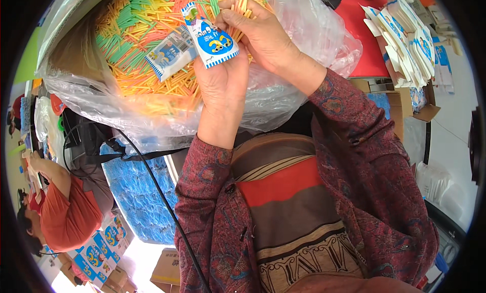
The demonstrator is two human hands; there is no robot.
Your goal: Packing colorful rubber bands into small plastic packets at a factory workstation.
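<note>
My left hand (224, 79) is closed on a small white and blue packet (210, 37) with a cartoon print. Its striped, serrated end points toward me. In my right hand (266, 37), several thin pale yellow and pink sticks (244, 4) are pinched between thumb and fingers, right beside the packet's edge. Both hands are over a big heap of thin sticks (134, 45) in yellow, orange, pink and green. A second packet (172, 52), silvery white and blue, lies on the heap left of my left hand.
The heap lies in a clear plastic bag liner (314, 32) spread over a carton (71, 19). Right of it, flat white and blue cartons (405, 40) stand on a red surface (360, 60). Blue packs (142, 192) are at my left, and a co-worker in orange (71, 212) sits beyond. A black cable (162, 192) crosses my left side.
</note>
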